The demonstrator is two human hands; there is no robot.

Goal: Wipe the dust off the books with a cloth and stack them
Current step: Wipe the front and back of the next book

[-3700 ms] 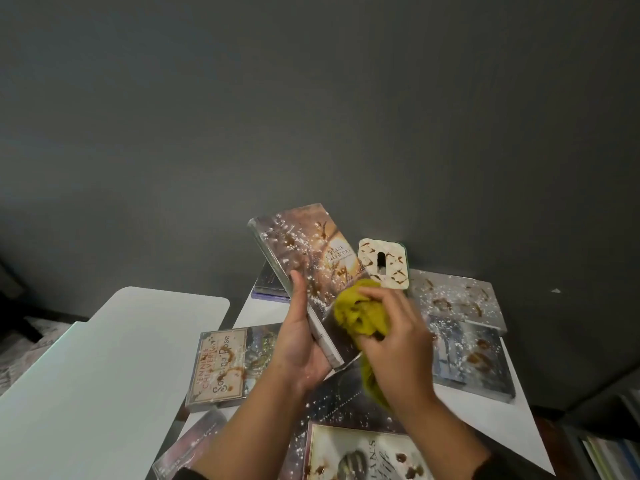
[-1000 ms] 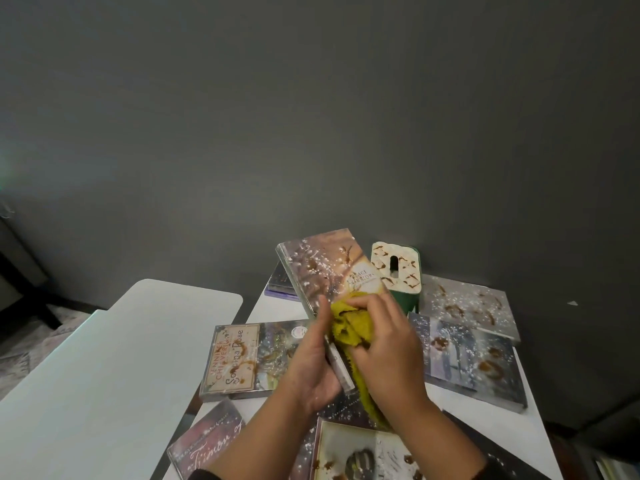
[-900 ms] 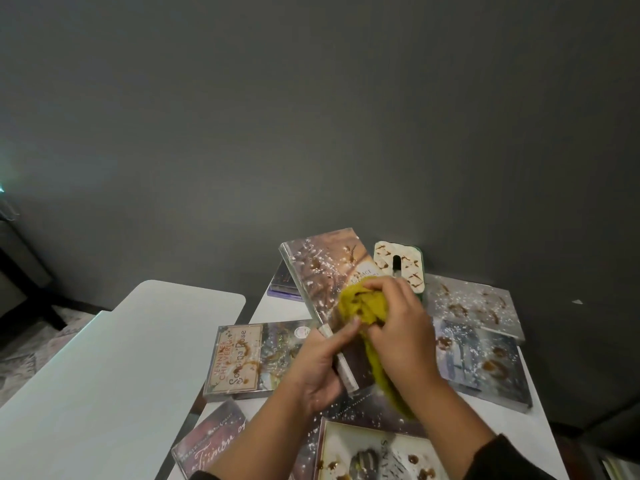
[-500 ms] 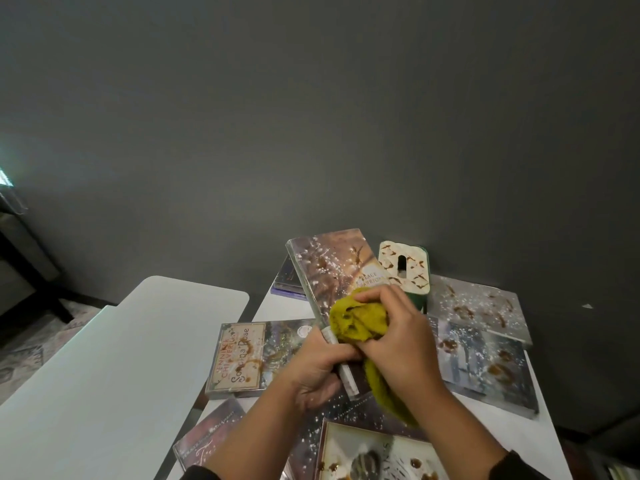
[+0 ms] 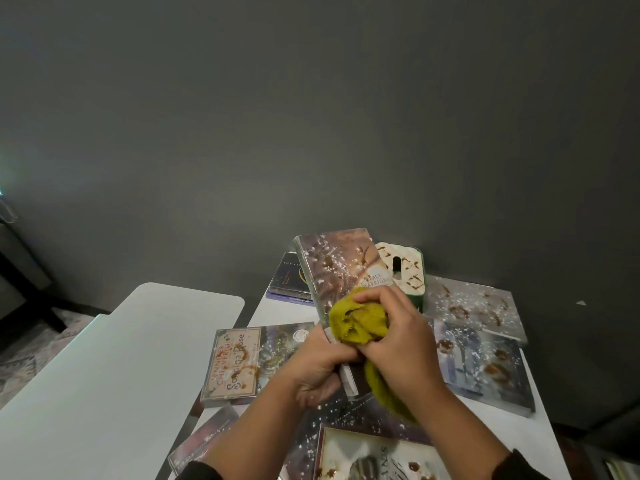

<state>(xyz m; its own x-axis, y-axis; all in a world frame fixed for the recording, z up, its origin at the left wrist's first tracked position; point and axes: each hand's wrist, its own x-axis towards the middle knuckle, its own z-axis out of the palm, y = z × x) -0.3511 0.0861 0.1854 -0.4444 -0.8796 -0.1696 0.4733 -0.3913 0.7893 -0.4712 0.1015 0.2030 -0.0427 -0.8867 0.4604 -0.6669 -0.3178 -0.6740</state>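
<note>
At the left of the frame a pale second surface (image 5: 104,375) lies bare, the roomiest spot for a stack, with a dark gap between it and the white surface (image 5: 280,311) that carries the books. Just right of that gap, the book with the cream title panel (image 5: 239,363) lies flat, its near-left corner at the edge of its surface, so anything slid that way could tip off. At lower centre the left hand (image 5: 318,365) has its grip curled round the lower spine end of the held book (image 5: 341,271), which stands tilted above the surface, cover toward the camera and speckled with white flecks. To wipe it well, I judge the left hand should brace the spine firmly while strokes run from the title down toward the free edge, so dust falls clear of the cover. The right hand (image 5: 403,341) has its grip closed round a bunched yellow-green cloth (image 5: 356,320) pressed against the cover's lower half, a tail hanging below. Behind stands a cream-topped green box (image 5: 403,271), close enough for a wide stroke to knock it. Right of centre two more spattered books (image 5: 478,362) lie near the right rim; little free room remains there.
</note>
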